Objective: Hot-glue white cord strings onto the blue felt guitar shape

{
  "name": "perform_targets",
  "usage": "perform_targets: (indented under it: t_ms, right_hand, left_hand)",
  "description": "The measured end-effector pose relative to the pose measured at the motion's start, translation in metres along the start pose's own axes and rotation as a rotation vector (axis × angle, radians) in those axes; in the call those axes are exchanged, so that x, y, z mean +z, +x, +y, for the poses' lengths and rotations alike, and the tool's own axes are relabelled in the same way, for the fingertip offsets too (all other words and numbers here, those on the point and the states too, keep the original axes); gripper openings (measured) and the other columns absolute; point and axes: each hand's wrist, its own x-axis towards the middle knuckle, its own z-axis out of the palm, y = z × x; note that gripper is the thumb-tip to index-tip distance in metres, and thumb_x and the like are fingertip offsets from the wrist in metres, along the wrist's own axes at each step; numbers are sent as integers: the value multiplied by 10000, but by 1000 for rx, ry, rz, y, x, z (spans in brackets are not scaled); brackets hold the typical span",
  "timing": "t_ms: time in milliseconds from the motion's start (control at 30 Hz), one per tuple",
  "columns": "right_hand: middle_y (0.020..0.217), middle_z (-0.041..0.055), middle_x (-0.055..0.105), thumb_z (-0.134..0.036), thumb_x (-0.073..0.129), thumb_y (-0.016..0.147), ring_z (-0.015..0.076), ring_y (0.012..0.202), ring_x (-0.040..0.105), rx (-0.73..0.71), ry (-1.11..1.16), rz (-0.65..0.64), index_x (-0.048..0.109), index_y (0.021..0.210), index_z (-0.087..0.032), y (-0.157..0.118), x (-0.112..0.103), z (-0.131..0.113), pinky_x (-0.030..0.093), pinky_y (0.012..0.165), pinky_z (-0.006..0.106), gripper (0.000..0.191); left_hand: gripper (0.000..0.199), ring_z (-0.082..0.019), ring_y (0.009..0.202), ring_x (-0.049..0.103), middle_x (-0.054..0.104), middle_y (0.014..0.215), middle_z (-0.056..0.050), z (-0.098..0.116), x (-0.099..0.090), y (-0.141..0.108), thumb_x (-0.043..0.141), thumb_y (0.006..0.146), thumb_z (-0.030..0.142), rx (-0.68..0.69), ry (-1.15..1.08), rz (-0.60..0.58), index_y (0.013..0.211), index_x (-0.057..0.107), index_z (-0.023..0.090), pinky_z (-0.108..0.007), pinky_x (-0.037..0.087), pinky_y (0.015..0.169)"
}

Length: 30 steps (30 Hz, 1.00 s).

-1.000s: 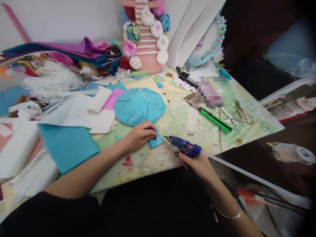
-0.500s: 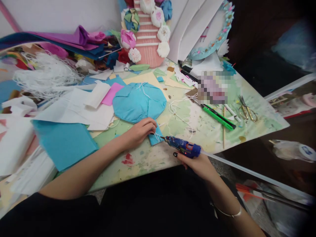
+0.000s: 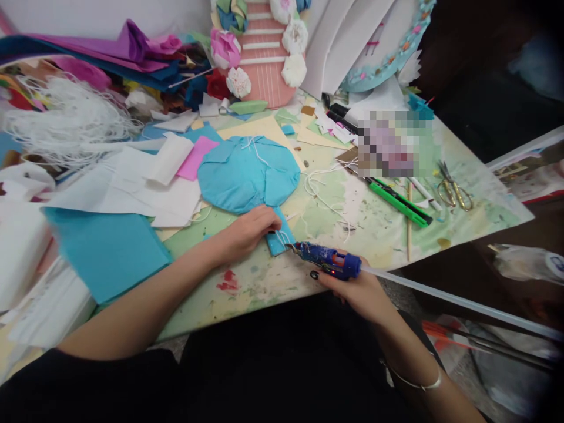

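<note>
A round blue paper-covered piece (image 3: 247, 176) with a narrow handle lies on the table, white string across its top. My left hand (image 3: 258, 226) rests over the handle, its fingers closed on thin white string (image 3: 284, 238). In my right hand (image 3: 352, 282) is a blue glue gun (image 3: 328, 260), its red light on and a long clear glue stick (image 3: 440, 294) coming out of its back. The gun's tip touches or nearly touches the handle's lower end beside the string; the exact contact is too small to tell.
Right of the piece lie loose string (image 3: 319, 191), a green cutter (image 3: 399, 202), a wooden stick (image 3: 409, 229) and scissors (image 3: 453, 187). Blue paper (image 3: 110, 249), white paper (image 3: 132, 182) and tangled white cord (image 3: 70, 123) fill the left. A flower-trimmed pink board (image 3: 268, 76) stands behind.
The camera view has shifted slightly. Both hands stay at the handle's lower end, with the glue gun's tip still near the string.
</note>
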Motion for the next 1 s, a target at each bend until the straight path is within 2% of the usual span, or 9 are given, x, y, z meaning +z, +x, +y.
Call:
perform_targets:
  t_ms: [300, 567, 800, 1000]
  right_hand:
    - [661, -1, 568, -334, 709, 720, 166, 631, 506, -52, -50, -12, 655, 813, -190, 5, 1, 1, 420, 580, 289, 180]
    - [776, 37, 631, -346, 707, 710, 207, 732, 547, -55, -74, 3, 655, 837, -178, 9, 5, 2, 452, 671, 333, 217]
    - [713, 18, 597, -350, 704, 700, 185, 673, 518, -23, -42, -16, 637, 784, -178, 14, 6, -2, 430, 656, 329, 203]
    - [699, 13, 596, -356, 704, 699, 173, 658, 508, -22, -28, -11, 638, 788, -174, 20, 8, -6, 426, 632, 311, 213]
  left_hand:
    - [234, -156, 845, 532, 593, 872, -61, -3, 2, -2, 324, 930, 86, 47, 9, 57, 910, 543, 167, -300, 460, 778]
    - [144, -142, 821, 589, 653, 864, -55, -8, 2, -5, 461, 917, 131, 22, -41, 131, 904, 599, 166, -285, 477, 764]
    - [114, -139, 792, 625, 683, 842, -56, -7, -1, -5, 526, 872, 144, -41, -122, 155, 872, 639, 160, -278, 500, 748]
    - [110, -131, 762, 643, 700, 821, -53, -7, -3, -4, 551, 844, 138, -44, -148, 184, 834, 659, 159, -261, 509, 721]
